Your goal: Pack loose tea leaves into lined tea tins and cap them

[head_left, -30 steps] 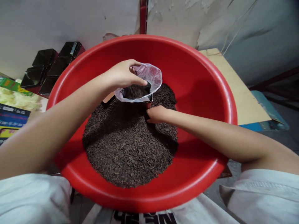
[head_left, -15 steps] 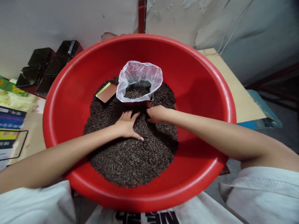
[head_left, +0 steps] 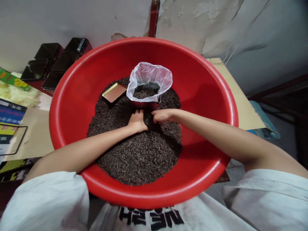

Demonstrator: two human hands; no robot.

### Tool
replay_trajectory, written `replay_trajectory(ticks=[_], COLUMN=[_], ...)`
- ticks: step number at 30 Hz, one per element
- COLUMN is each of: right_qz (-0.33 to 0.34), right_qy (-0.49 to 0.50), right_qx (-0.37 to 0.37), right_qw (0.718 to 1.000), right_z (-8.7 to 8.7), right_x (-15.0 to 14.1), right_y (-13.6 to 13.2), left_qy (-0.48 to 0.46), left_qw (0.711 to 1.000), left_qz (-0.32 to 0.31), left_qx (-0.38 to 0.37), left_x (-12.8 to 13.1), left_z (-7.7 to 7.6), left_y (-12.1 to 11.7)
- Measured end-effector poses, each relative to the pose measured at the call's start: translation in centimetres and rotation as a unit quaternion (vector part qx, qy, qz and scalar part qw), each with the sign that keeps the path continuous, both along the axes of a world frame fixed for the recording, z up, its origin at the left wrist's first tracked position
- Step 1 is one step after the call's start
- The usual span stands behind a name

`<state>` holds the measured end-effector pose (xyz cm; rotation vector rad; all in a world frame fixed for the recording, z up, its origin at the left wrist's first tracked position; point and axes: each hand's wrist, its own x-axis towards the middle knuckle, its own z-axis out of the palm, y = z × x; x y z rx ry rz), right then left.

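A wide red plastic basin (head_left: 204, 96) holds a heap of dark, dried tea leaves (head_left: 137, 160). Standing in the heap is a dark red tin (head_left: 144, 105) lined with a clear plastic bag (head_left: 161, 75), with leaves inside. My left hand (head_left: 137, 122) lies in the heap just in front of the tin, thumb apart from the fingers, fingertips partly sunk in leaves. Close on its right, my right hand (head_left: 163, 116) has its fingers curled into the leaves, their tips partly hidden. A rectangular tin lid (head_left: 115, 91) rests on the heap to the left of the tin.
Several dark tins (head_left: 48, 51) stand beyond the basin's left rim. Printed packaging (head_left: 11, 112) lies at the far left. A cardboard sheet (head_left: 240, 99) is on the right, and a peeling wall (head_left: 187, 25) rises behind the basin.
My left hand has moved forward, nearer the tin and my right hand, with its thumb drawn in. My right hand stays by the tin's front. The view has shifted slightly.
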<state>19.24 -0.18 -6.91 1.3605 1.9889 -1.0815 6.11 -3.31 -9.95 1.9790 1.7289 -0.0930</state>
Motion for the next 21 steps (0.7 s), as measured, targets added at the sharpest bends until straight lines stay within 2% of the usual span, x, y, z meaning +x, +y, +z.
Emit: replay_trajectory(ticks=[2,5,7,9,11,14,16,18,21], right_qz=[-0.029,-0.048,-0.031,0.021,0.073,0.104,0.120,0.132,0.144], right_qy=[0.039,0.074,0.074,0.051,0.027,0.009,-0.002,-0.010,-0.022], right_qx=[-0.029,-0.079,-0.092,-0.061,-0.011,0.036,0.058,0.075,0.094], right_qw=[0.998,0.993,0.993,0.997,0.997,0.994,0.991,0.988,0.985], right_z=[0.1,0.8,1.5,2.0,2.1,1.5,0.9,0.4,0.2], right_x=[0.0,-0.1,-0.2,-0.3,-0.3,-0.4,-0.4,-0.6,-0.6], right_y=[-0.1,-0.3,-0.3,-0.4,-0.4,-0.7,-1.0,-1.3,-1.5], left_qy=[-0.022,-0.033,-0.040,-0.053,-0.082,-0.124,-0.126,-0.136,-0.153], left_qw=[0.999,0.996,0.994,0.992,0.986,0.978,0.982,0.988,0.988], left_qz=[0.019,0.010,0.006,0.010,0.006,-0.006,-0.001,0.003,0.011], left_qx=[-0.034,-0.081,-0.098,-0.116,-0.146,-0.170,-0.140,-0.079,0.002], left_x=[-0.4,-1.3,-2.0,-2.6,-3.0,-3.0,-2.7,-2.1,-1.1], left_z=[0.1,0.7,1.6,2.9,4.7,8.4,11.2,13.8,16.4], left_y=[0.5,0.6,0.2,-0.5,-1.3,-2.1,-2.0,-1.3,1.0])
